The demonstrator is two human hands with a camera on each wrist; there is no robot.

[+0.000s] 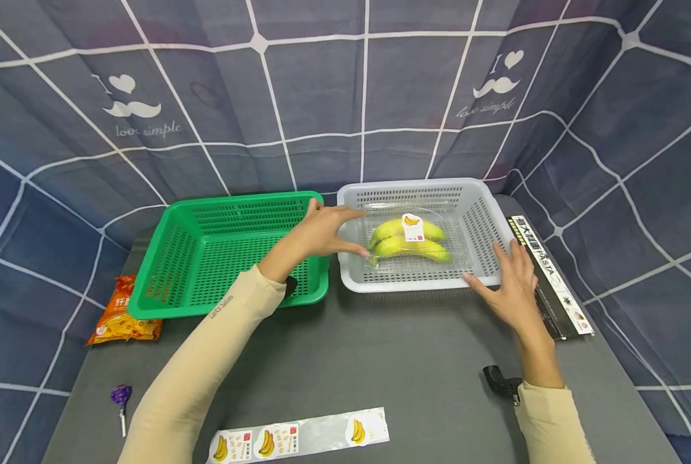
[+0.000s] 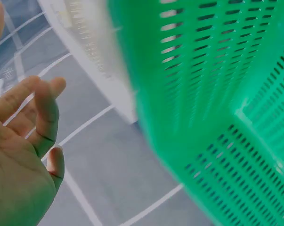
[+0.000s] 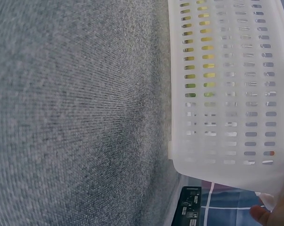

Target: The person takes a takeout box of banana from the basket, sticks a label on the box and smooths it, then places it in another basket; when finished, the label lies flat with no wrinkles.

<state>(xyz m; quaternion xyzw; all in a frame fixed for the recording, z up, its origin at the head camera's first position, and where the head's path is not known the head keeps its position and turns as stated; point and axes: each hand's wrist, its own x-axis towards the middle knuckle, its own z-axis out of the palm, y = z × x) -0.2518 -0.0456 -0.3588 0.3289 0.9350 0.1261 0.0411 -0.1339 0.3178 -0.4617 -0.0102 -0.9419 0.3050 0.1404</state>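
Note:
Bananas point(image 1: 392, 246) lie in a clear plastic box point(image 1: 458, 248) with a white banana sticker point(image 1: 412, 227) on its lid. The box sits inside the white basket point(image 1: 345, 277). My left hand point(image 1: 320, 231) reaches over the green basket's right side, thumb and fingers spread at the box's left end; whether they touch it I cannot tell. In the left wrist view this hand point(image 2: 19, 155) has bent fingers with nothing between them. My right hand point(image 1: 512, 283) is at the white basket's front right corner, fingers extended and thumb near the rim. Its grip is mostly out of the right wrist view.
A green basket point(image 1: 229, 312) stands left of the white one. A black pasta box point(image 1: 548, 277) lies at the right, an orange snack bag point(image 1: 126, 312) at the left. A purple lollipop point(image 1: 121, 394) and a strip of banana stickers point(image 1: 322, 435) lie nearer the front.

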